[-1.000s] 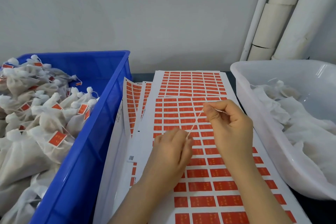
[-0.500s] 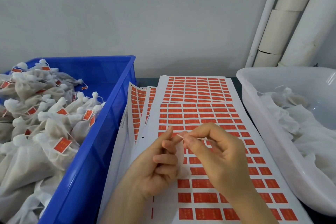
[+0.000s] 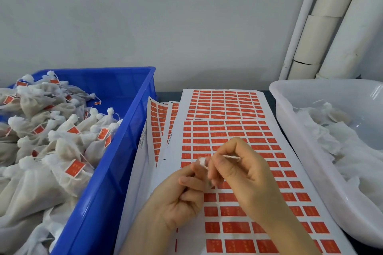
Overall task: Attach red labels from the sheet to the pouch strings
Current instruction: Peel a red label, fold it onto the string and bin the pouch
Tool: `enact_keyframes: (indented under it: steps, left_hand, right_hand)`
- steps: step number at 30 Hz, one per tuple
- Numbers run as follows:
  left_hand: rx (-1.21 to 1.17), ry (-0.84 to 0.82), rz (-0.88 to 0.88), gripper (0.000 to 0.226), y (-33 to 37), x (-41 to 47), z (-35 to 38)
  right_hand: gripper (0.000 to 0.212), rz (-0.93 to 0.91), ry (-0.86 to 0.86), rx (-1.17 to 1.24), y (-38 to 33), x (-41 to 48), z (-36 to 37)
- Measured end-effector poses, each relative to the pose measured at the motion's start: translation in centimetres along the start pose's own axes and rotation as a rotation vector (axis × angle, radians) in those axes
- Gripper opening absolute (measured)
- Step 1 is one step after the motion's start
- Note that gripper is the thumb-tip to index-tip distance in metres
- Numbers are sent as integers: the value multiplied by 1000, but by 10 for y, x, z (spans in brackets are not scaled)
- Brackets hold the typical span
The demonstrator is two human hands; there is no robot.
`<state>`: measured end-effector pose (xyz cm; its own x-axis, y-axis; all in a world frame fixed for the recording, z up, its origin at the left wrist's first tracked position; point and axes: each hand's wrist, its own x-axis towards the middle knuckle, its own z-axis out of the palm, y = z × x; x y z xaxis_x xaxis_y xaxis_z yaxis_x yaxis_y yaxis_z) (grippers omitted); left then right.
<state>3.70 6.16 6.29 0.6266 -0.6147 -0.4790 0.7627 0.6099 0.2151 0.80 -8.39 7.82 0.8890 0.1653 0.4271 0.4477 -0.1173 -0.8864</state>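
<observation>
- Plain grey wall [image 3: 145,16] at the back, pale pipes [image 3: 331,27] in the upper right corner, a strip of dark worktop [image 3: 167,94] below.
- At centre frame, right hand [image 3: 246,178] closed in a fingertip grip on a thin white string [image 3: 231,157], held roughly level and clear of the paper, probably to keep it taut and ready for a label.
- Just left of that, left hand [image 3: 180,198] curled, its grip pinching a small white tuft [image 3: 202,161]; either the string's other end or the pouch neck, cannot tell which. Pouch body not made out behind the fingers.
- No label visible on the string so far.
- Directly under both hands, the top label sheet [image 3: 174,151], with red labels [image 3: 234,211] in rows; likely kept there for peeling within a finger's reach.
- Further sheets [image 3: 223,105] fanned out above and to the left.
- Along the left edge, blue crate [image 3: 116,161] heaped with labelled pouches [image 3: 62,151]: seemingly the finished pile.
- Along the right edge, white tub [image 3: 290,130] holding plain pouches [image 3: 348,157]: seemingly the supply, well apart from the done ones.
</observation>
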Motion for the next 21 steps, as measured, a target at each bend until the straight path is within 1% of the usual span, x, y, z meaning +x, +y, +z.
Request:
enact_keyframes:
  steps: [2, 3, 5, 6, 7, 8, 10, 11, 14, 17, 19, 21]
  left_hand:
    - [-29, -86, 36, 14, 1, -4, 2]
    - [-21, -108, 57, 16, 1, -6, 3]
    - [37, -84, 98, 20, 2, -6, 3]
    - [96, -48, 117, 26, 3, -5, 2]
    - [182, -2, 139, 31, 4, -4, 3]
    - [304, 48, 167, 32, 4, -4, 4]
    - [609, 165, 227, 26, 4, -6, 5]
    - [763, 226, 247, 25, 4, -7, 4]
    - [1132, 394, 288, 28, 2, -5, 3]
    - [1444, 523, 420, 24, 0, 3, -2]
    - [1661, 587, 488, 18, -3, 7, -9]
    - [1739, 592, 513, 15, -3, 7, -13]
  right_hand:
    - [10, 68, 52, -157, 2, 3, -1]
    - [14, 125, 65, -270, 4, 4, -2]
    - [13, 251, 41, -445, 10, 8, -1]
    - [11, 291, 16, -502, 13, 8, -1]
    - [11, 305, -8, -550, 16, 9, -1]
    - [9, 305, -28, -587, 17, 9, -1]
    - [5, 282, -70, -641, 18, 9, -2]
    - [7, 273, -100, -664, 18, 9, -2]
    - [4, 241, -159, -727, 19, 7, -1]
    - [10, 165, -204, -820, 24, 5, -2]
    - [8, 151, -240, -826, 27, 4, -3]
    - [5, 121, -278, -832, 29, 2, -1]
